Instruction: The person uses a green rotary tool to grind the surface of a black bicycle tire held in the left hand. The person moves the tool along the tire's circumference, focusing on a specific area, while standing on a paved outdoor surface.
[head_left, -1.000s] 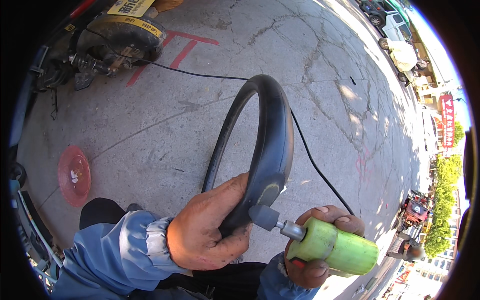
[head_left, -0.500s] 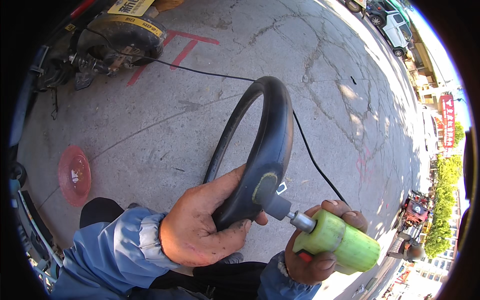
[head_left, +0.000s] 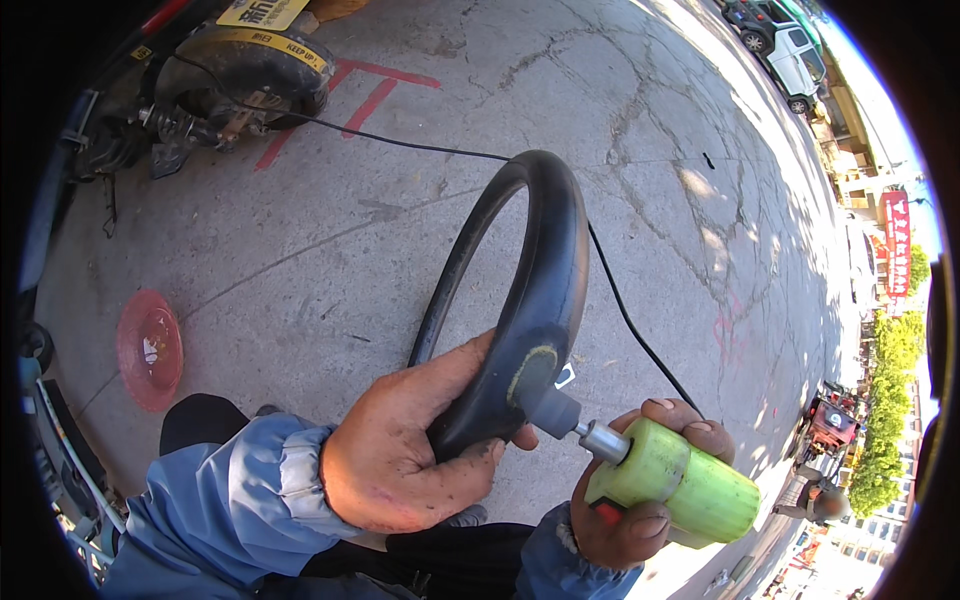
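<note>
My left hand [head_left: 415,445] is closed round the lower part of a black inner tube [head_left: 552,255], which stands up as an inflated ring. A dull patch with a yellowish edge shows on the tube's side. Pressed against that patch is a dark grey grinding tip [head_left: 553,411] on a metal chuck. It belongs to a green handheld electric grinder [head_left: 690,480] with a red switch. My right hand [head_left: 640,500] wraps round the grinder's body, its thumb beside the switch. Whether the tip spins, I cannot tell.
A black power cord [head_left: 640,335] runs behind the tube toward a scooter's rear wheel [head_left: 250,75] at the upper left. A pink basin [head_left: 150,350] sits on cracked concrete [head_left: 350,230] at left. Parked vehicles [head_left: 785,55] and a person [head_left: 822,505] are far to the right.
Almost nothing differs. The tube and the grinder have shifted very slightly, with the tip still against the patch and both hands keeping their grips.
</note>
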